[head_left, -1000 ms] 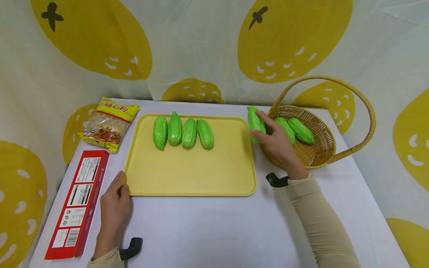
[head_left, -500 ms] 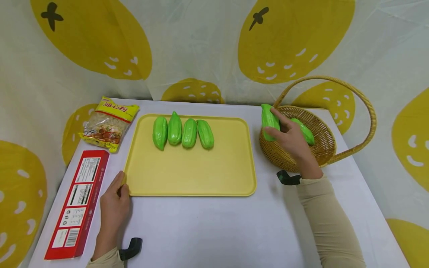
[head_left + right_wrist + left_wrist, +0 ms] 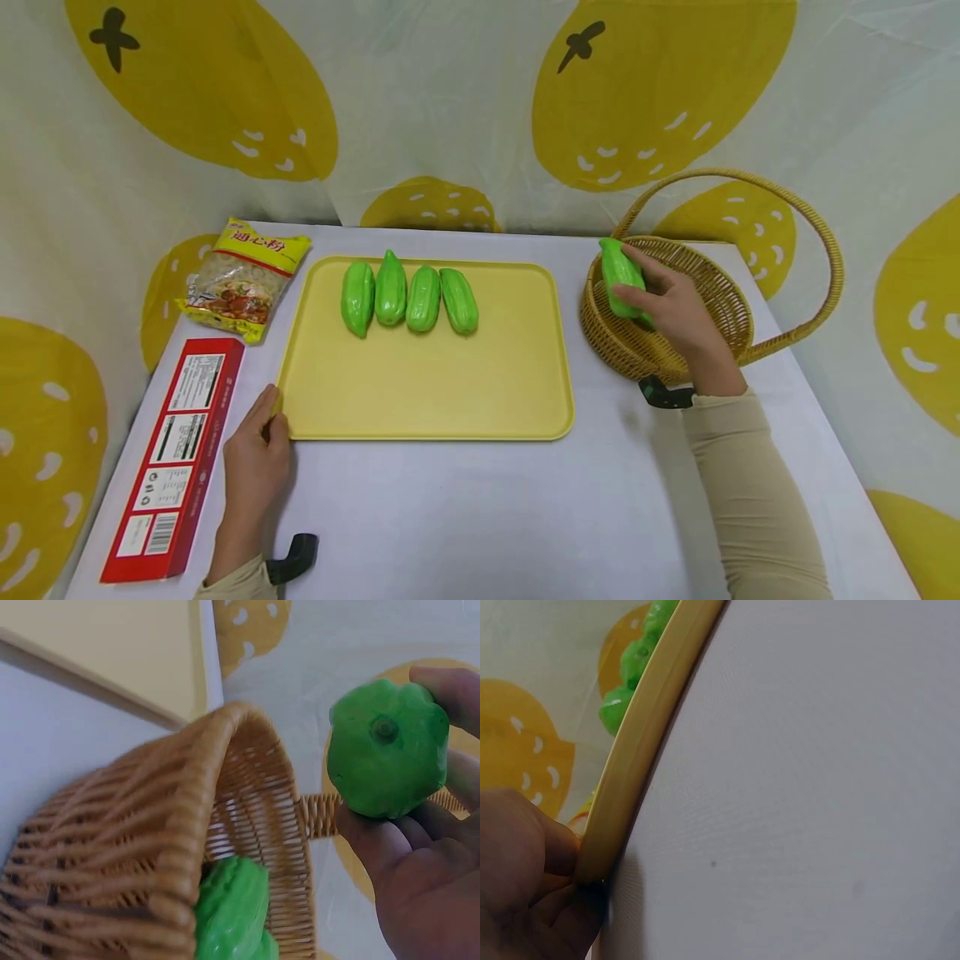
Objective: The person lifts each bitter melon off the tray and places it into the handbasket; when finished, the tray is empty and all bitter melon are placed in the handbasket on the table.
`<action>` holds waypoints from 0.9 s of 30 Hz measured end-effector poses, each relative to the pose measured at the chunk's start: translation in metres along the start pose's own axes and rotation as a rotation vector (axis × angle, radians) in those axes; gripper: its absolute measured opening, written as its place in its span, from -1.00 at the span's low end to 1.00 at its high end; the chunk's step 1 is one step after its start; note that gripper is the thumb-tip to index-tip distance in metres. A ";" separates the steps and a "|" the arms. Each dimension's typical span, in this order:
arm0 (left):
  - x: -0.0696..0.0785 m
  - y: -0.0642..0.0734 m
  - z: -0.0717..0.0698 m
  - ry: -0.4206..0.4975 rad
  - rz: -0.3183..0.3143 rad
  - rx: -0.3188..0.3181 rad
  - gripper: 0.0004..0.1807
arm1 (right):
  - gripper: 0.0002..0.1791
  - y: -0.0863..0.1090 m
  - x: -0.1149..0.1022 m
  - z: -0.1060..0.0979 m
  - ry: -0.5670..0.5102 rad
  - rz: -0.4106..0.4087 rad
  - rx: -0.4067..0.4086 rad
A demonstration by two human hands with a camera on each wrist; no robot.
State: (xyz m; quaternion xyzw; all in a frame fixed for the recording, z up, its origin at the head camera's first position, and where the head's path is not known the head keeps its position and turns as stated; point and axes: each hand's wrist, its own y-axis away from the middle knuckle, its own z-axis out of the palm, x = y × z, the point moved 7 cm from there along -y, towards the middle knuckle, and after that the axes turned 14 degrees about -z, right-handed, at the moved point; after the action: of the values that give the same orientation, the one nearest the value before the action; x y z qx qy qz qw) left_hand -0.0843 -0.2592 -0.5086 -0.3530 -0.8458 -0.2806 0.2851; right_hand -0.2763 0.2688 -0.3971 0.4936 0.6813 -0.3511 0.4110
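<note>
My right hand (image 3: pixel 675 308) holds a green ridged gourd (image 3: pixel 619 277) over the left side of the wicker basket (image 3: pixel 611 346), between thumb and fingers. In the right wrist view the gourd's dimpled end (image 3: pixel 386 742) faces the camera, above and beside the basket's rim. Another gourd (image 3: pixel 232 907) lies inside the basket with part of one more showing beside it; in the head view my hand mostly hides them. My left hand (image 3: pixel 258 458) grips the yellow tray (image 3: pixel 427 392) at its lower left edge, with the rim (image 3: pixel 604 832) between thumb and fingers.
Several green gourds (image 3: pixel 423 298) lie in a row at the back of the tray. A bag of pasta (image 3: pixel 247 279) and a long red box (image 3: pixel 176 458) lie left of it. The basket's tall handle (image 3: pixel 813 221) arches up on the right. White cloth covers the table (image 3: pixel 465 517).
My right hand has carried the gourd rightward, from beside the tray's right edge to over the basket. The left hand and the tray have stayed in place.
</note>
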 end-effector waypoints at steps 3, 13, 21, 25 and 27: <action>0.000 0.000 0.000 -0.006 -0.003 0.001 -0.44 | -0.24 0.000 0.008 -0.004 -0.019 0.021 0.005; 0.001 0.000 0.000 -0.006 0.012 0.001 -0.44 | -0.21 0.002 0.035 -0.007 0.060 0.054 -0.045; 0.000 -0.001 0.000 -0.007 0.016 0.004 -0.43 | -0.18 0.002 0.050 -0.005 0.114 0.079 -0.126; 0.000 -0.001 0.001 -0.006 0.012 0.001 -0.43 | -0.16 0.002 0.053 -0.004 0.135 0.093 -0.149; 0.001 -0.001 0.001 -0.006 0.013 0.001 -0.43 | -0.16 0.001 0.054 -0.004 0.133 0.096 -0.153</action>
State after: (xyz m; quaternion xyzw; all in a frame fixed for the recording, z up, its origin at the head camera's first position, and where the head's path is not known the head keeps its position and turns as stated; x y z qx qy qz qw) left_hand -0.0856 -0.2590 -0.5090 -0.3591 -0.8445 -0.2772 0.2845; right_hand -0.2854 0.2934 -0.4447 0.5151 0.7075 -0.2442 0.4176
